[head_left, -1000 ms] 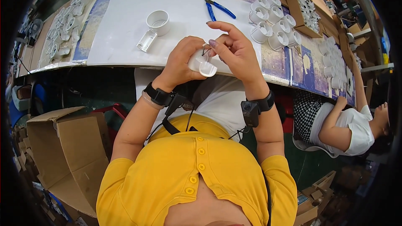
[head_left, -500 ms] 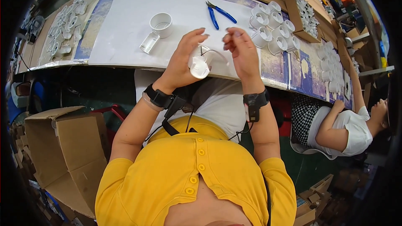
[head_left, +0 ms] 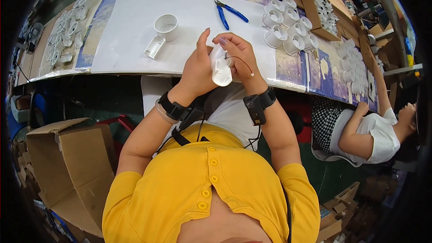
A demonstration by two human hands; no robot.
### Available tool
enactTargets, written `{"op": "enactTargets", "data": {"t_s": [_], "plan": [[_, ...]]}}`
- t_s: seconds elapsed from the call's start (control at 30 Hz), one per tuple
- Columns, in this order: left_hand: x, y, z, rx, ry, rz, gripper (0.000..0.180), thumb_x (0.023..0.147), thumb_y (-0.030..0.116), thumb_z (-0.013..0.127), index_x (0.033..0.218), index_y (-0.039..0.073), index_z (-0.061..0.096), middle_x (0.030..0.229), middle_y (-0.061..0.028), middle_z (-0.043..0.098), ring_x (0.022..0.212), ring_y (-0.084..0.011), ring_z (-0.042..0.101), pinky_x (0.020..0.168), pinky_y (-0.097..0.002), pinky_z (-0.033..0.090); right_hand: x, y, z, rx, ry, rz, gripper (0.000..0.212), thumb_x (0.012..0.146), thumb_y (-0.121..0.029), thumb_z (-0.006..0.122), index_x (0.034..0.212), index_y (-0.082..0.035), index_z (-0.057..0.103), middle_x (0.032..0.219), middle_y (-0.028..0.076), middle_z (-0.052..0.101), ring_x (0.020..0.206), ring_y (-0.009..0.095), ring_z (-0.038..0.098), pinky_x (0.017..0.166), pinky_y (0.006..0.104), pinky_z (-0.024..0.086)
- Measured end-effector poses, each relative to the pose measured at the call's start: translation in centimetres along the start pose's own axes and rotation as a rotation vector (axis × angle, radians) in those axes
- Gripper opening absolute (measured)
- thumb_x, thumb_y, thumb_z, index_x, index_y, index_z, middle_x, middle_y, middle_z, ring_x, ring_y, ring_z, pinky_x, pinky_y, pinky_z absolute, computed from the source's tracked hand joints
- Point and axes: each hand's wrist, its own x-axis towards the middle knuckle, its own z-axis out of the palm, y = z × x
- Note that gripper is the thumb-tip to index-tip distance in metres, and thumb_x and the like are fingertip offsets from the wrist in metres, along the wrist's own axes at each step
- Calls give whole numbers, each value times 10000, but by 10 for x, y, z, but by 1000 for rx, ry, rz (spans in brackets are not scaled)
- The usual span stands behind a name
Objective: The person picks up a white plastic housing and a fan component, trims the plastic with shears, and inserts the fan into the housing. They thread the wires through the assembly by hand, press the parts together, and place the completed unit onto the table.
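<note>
Between my hands, over the table's near edge, is a white plastic housing (head_left: pixel 222 77) with a rounded near end. A thin dark wire (head_left: pixel 243 60) arcs out of it toward the right and ends in a small white connector. My left hand (head_left: pixel 197 68) grips the housing from the left, its thumb or a finger pointing up. My right hand (head_left: pixel 243 53) curls round the other side, fingers bent over the far end. On the white sheet ahead lies another white cup-shaped housing (head_left: pixel 165 28) with a rectangular part (head_left: pixel 154 47) joined to it. Blue-handled cutting pliers (head_left: pixel 229 13) rest farther back, jaws apart.
Several white cups (head_left: pixel 292 29) stand in a group at the right, with more (head_left: pixel 353 69) beyond. Many white parts (head_left: pixel 67 31) lie at the far left. A cardboard box of small parts (head_left: pixel 321 31) stands at the back right. A co-worker (head_left: pixel 364 135) sits at right.
My right hand, which was apart from the housing with raised fingers, has come in against it. The housing has moved slightly right, and the wire now curves outward over my right hand.
</note>
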Motion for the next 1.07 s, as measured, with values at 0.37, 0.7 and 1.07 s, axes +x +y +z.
{"op": "enactTargets", "data": {"t_s": [0.37,0.7,1.07], "plan": [[6,5,2,144,55,67,1021,660,329,813,1416,-32,230,1008,-200,633,932,-359,633,785,-406,514,7,10,-7,122,14,88,168,877,-116,584,967,16,638,868,60,655,723,96,599,657,218,482],[8,-2,1,127,54,100,1000,648,327,825,1404,-28,274,1082,-209,619,987,-362,621,830,-401,504,9,14,-7,141,-24,42,126,858,-63,582,940,13,640,848,53,633,735,121,600,680,233,482],[8,-5,-1,123,36,120,978,668,316,817,1404,-18,267,1152,-215,597,1040,-366,605,867,-402,496,10,13,-7,150,-45,61,143,851,-78,597,951,14,640,855,57,632,756,123,603,693,236,484]]}}
